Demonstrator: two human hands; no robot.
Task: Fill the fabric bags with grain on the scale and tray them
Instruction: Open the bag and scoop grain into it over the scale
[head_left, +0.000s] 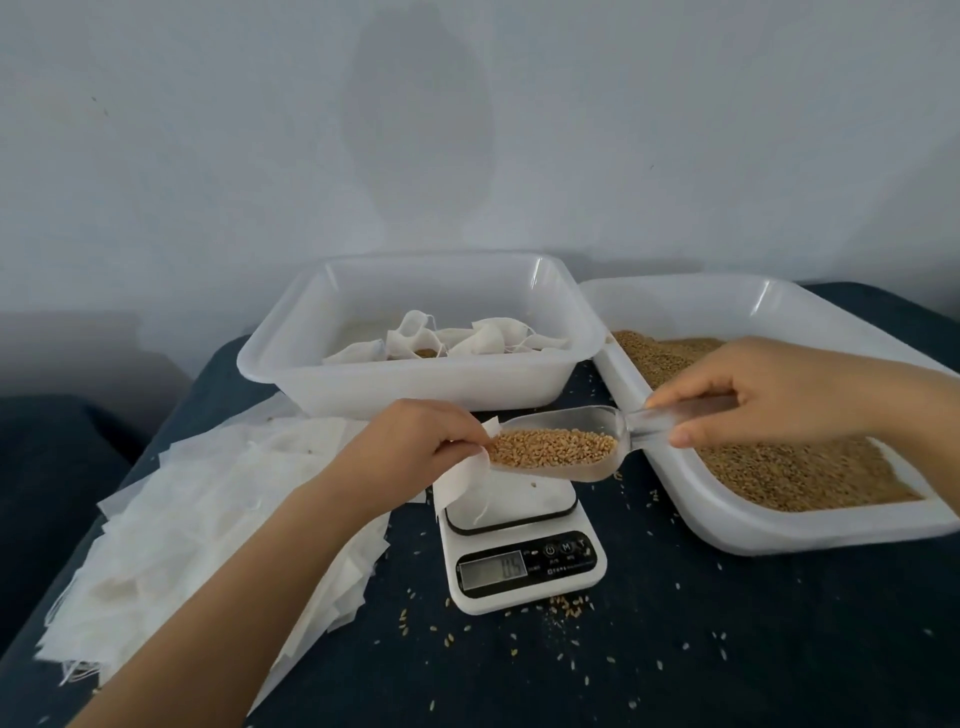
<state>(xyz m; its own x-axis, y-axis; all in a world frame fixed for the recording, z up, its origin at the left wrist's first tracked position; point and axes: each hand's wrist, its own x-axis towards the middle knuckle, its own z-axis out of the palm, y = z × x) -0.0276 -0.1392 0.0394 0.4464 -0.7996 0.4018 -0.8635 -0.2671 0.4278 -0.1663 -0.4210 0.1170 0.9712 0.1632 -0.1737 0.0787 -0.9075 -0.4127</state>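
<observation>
Dark blue table (675, 649) | scale (524, 566) reads "0.5" | left hand (415, 441) pinches bag (467, 478) | right hand (769, 400) grips full scoop (571, 441)

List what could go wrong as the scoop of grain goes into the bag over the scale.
1. The scoop is heaped and its mouth looks about as wide as the bag opening that the left hand pinches, so grain may spill; loose grains already dot the cloth.
2. The left hand holding the bag above the scale may skew the reading.
3. The right hand grips only the handle's end, so the scoop could tip.
</observation>
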